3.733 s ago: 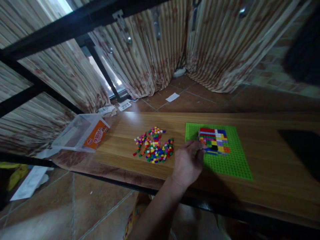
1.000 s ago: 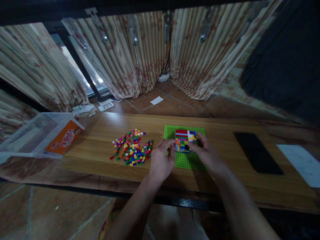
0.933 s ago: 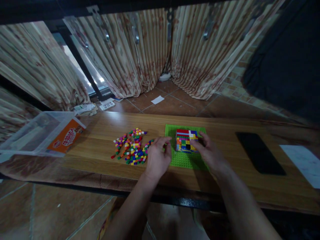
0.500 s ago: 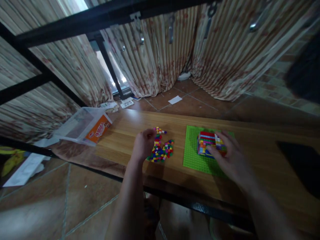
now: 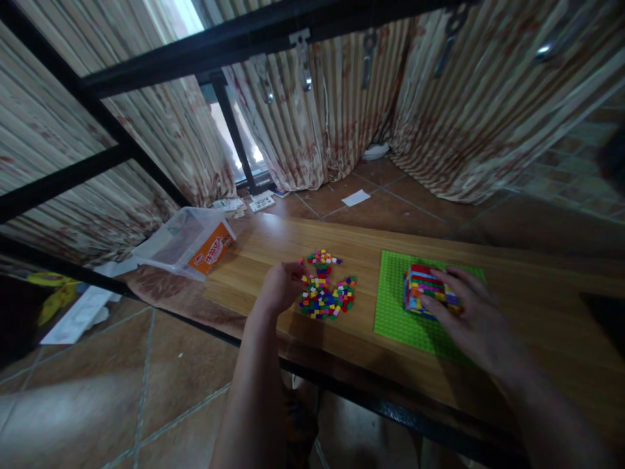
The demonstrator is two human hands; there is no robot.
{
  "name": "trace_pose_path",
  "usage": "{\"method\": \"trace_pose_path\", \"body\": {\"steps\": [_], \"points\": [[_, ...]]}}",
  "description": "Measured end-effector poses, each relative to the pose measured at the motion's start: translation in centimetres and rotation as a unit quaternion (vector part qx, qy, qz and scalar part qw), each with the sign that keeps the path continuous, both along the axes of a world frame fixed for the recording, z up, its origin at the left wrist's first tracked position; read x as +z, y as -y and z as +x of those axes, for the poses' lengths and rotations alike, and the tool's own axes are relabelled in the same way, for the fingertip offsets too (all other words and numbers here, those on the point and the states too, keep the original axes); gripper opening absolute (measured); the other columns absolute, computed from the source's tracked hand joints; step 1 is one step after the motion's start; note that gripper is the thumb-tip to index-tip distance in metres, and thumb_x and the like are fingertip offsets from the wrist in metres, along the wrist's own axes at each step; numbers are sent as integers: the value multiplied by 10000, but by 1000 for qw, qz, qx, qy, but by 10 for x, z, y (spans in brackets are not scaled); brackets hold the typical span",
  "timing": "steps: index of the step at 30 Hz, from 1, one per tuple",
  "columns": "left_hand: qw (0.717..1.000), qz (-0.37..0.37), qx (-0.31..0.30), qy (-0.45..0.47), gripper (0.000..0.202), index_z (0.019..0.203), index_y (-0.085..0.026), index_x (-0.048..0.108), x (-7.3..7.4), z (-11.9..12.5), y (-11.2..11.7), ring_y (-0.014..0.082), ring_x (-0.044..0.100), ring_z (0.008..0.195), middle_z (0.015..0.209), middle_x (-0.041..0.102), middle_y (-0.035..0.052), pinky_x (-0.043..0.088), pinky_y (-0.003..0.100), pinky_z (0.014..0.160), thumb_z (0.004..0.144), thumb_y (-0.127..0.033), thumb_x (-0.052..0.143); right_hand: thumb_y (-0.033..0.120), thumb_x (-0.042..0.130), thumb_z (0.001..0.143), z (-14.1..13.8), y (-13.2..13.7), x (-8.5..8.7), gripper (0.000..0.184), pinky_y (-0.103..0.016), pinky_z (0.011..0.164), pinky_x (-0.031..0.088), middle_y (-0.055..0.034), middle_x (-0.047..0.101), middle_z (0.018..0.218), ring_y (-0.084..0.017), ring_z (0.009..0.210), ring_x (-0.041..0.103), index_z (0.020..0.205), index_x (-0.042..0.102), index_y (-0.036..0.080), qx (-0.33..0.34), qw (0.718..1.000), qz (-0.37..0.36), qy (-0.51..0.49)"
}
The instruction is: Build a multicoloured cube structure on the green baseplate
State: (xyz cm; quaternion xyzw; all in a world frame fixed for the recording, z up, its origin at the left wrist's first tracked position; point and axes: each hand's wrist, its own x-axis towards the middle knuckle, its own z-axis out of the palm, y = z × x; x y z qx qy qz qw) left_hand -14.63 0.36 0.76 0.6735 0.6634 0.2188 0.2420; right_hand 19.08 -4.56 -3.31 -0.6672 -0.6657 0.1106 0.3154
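Left hand (image 5: 282, 286) at left edge of loose pile of small multicoloured plastic bricks (image 5: 325, 301), fingers curled, cannot tell if gripping one; right hand (image 5: 473, 319) thumb and fingers clamped around multicoloured rectangular brick build (image 5: 422, 285), sitting on bright green square studded baseplate (image 5: 390, 312); both on brown wooden tabletop (image 5: 356, 238).

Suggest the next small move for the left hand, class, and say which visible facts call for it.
Probably pinch one brick from the loose bricks. The left hand is at their left edge, fingers curled, though whether it already holds one can't be seen. Meanwhile the right hand holds the brick model on the green baseplate.
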Motion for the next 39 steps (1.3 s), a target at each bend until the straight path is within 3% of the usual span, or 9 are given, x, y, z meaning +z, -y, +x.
{"method": "trace_pose_path", "body": {"steps": [5, 12, 17, 21, 27, 39], "points": [[999, 1, 49, -15, 243, 844, -145, 772, 3, -9, 0, 138, 578, 631, 673, 688, 26, 403, 218, 578, 712, -166, 570, 691, 472, 836, 0, 3, 1, 647, -567, 1100, 356, -128, 514, 1367, -377, 1272, 474, 1255, 621, 221, 6, 1000, -3, 4], [997, -24, 53, -55, 261, 900, -155, 778, 7, -8, 0, 157, 622, 674, 732, 720, 47, 442, 238, 647, 735, -132, 577, 691, 439, 855, 1, 4, 2, 656, -600, 1084, 364, -151, 504, 1361, -391, 1266, 475, 1244, 610, 191, 25, 1000, -2, 18], [993, 21, 71, -96, 280, 962, -197, 765, 3, 16, -6, 195, 670, 822, 892, 743, 69, 470, 272, 735, 816, -149, 531, 692, 457, 850, 0, 5, 2, 625, -613, 1069, 373, -144, 513, 1340, -395, 1246, 487, 1229, 616, 221, 23, 1000, 10, 19], [988, 74, 38, -128, 345, 1037, -252, 748, -6, 44, -10, 202, 672, 936, 1029, 719, 66, 482, 283, 837, 839, -128, 494, 687, 468, 849, -1, 5, 2, 625, -601, 1071, 378, -141, 524, 1323, -385, 1235, 494, 1231, 617, 216, 22, 999, 19, 16], [984, 59, 3, -168, 363, 1065, -250, 734, -14, 56, -15, 218, 647, 1004, 1051, 699, 80, 469, 307, 921, 817, -114, 508, 655, 449, 877, -1, 6, 3, 597, -595, 1079, 368, -140, 493, 1357, -381, 1262, 475, 1265, 599, 226, 30, 999, 21, 22], [976, 31, 25, -212, 262, 995, -224, 711, -12, 59, -17, 241, 654, 953, 1001, 690, 94, 476, 307, 779, 856, -192, 491, 644, 444, 884, -5, 8, 4, 603, -534, 1106, 370, -127, 488, 1370, -344, 1278, 466, 1275, 597, 212, 16, 999, 20, 25]]}}
